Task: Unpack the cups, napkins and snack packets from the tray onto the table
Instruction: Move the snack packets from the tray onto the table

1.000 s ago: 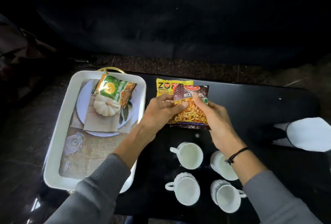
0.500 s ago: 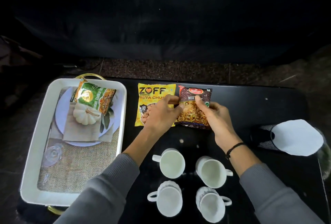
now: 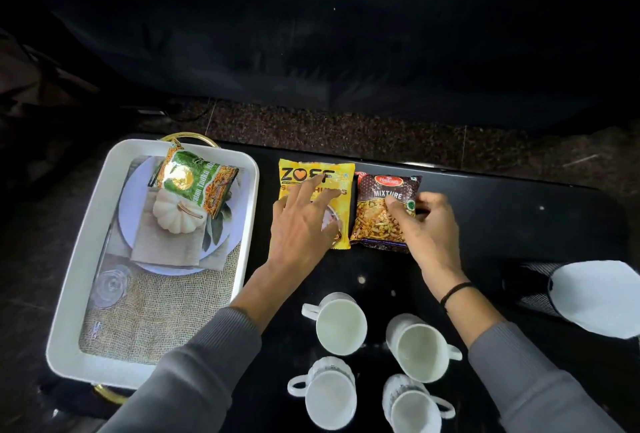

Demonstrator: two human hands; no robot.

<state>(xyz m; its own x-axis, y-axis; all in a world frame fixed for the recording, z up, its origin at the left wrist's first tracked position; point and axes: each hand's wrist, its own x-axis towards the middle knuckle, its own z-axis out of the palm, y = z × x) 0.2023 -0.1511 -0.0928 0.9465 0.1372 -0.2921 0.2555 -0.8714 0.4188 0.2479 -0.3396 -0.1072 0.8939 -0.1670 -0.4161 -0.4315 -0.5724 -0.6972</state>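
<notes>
Cannot read the middle lettering of the yellow packet (image 3: 298, 169) under the left hand (image 3: 301, 228). Cannot see the right edge of the brown packet (image 3: 377, 210) behind the right hand (image 3: 429, 228). Cannot see the whole near-right cup (image 3: 410, 412), cut by the bottom edge.

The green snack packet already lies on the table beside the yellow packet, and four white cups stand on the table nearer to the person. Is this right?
Not quite. In the head view the green snack packet lies in the white tray, not on the table; the brown packet is the one beside the yellow packet. The four white cups do stand on the table.
</notes>
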